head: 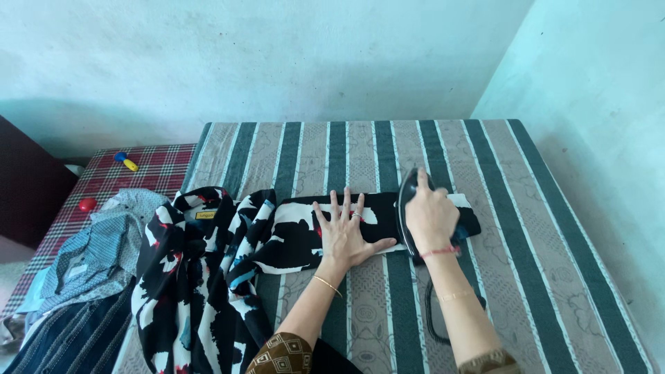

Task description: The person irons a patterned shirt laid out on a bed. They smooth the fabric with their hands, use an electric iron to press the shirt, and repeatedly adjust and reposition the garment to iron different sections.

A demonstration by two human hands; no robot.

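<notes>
the left hand (344, 232) lies flat, fingers spread, pressing on a black-and-white patterned shirt (208, 277) spread over a striped bed (554, 242). the right hand (431, 216) is closed around the handle of a dark iron (409, 208) resting on the shirt's sleeve (its cord (433, 318) loops back beside the forearm). blue garments (90, 263) are piled at left on a checked cloth (156, 170).

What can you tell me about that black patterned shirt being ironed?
The shirt is thin black fabric with white, red and blue patches. Its crumpled body hangs over the striped bed's near edge. One sleeve lies flat, pinned by the spread left hand, while the right hand holds a dark iron on its cuff end.
</notes>
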